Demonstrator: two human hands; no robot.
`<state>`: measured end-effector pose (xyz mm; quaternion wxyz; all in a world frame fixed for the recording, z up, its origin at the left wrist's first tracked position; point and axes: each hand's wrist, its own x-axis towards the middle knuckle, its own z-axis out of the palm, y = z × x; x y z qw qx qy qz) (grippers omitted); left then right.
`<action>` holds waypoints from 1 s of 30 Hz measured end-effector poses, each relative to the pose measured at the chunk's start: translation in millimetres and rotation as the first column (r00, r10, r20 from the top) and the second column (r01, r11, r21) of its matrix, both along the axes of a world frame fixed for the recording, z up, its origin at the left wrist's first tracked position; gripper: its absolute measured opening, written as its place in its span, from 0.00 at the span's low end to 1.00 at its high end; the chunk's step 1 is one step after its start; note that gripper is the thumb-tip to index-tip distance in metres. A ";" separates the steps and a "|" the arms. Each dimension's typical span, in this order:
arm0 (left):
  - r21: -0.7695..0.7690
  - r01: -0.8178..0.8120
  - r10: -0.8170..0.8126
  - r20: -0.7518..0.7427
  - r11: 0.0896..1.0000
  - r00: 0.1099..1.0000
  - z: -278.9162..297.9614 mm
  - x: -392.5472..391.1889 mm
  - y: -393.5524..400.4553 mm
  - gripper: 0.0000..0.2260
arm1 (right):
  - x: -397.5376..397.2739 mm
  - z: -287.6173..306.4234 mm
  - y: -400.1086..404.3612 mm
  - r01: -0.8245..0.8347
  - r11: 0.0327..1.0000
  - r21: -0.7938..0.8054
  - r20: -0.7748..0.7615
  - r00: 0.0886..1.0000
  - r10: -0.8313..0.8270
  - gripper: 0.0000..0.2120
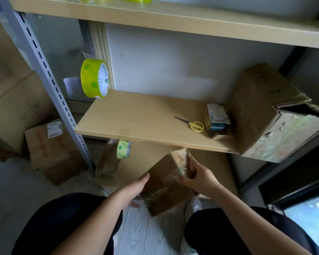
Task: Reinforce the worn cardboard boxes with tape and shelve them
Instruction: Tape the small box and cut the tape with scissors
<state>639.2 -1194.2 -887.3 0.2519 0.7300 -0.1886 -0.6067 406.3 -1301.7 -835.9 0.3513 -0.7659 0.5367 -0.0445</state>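
Cardboard, far left: a brown floor box (52, 151) with a white label stands on the floor outside the grey upright (44, 74).
Tape roll: yellow-green, the tape roll (94, 78) stands on edge at the back left corner of the middle shelf (140, 116).
Second roll: a paler hanging roll (123, 149) shows just under that shelf's front edge.
Your left hand (134, 188): its grip is slack, straight fingers pressed flat against the left side of the small box (164, 183).
Small box: brown, glossy with tape, tilted, in front of the lower shelf and above the floor, between your hands.
Your right hand (195, 176): grip closed round the small box's upper right end.
Scissors: yellow-handled scissors (191, 124) lie right of the middle shelf's centre.
Labelled box: a little labelled box (217, 118) sits just right of them.
Large box: the worn large box (276, 115) overhangs the shelf's right front corner.
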 end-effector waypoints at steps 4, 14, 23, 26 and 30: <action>0.008 -0.359 0.324 -0.445 0.933 0.835 21.8 -5.5 -10.7 0.29 | 12.9 -13.4 42.1 -0.428 0.667 -0.610 -0.341 0.901 0.267 0.57; 0.121 -0.306 0.328 -0.431 0.944 0.841 -3.3 -17.8 23.5 0.26 | -8.7 -28.6 94.1 -0.671 0.293 -0.681 -0.440 0.695 0.569 0.32; -0.260 -0.253 0.199 -0.216 0.932 0.956 -27.6 -28.2 31.9 0.23 | -1.4 -59.3 68.3 0.034 0.615 0.788 0.368 0.775 -0.515 0.43; -0.332 -0.232 0.150 -0.255 0.914 0.955 -35.4 -30.5 35.1 0.22 | -9.0 -75.2 62.5 -0.007 0.538 0.843 0.373 0.728 -0.575 0.35; -0.241 -0.210 0.114 -0.357 0.948 0.927 -46.0 -33.2 36.5 0.31 | -4.4 -97.8 56.1 0.078 0.611 0.788 0.400 0.690 -0.604 0.38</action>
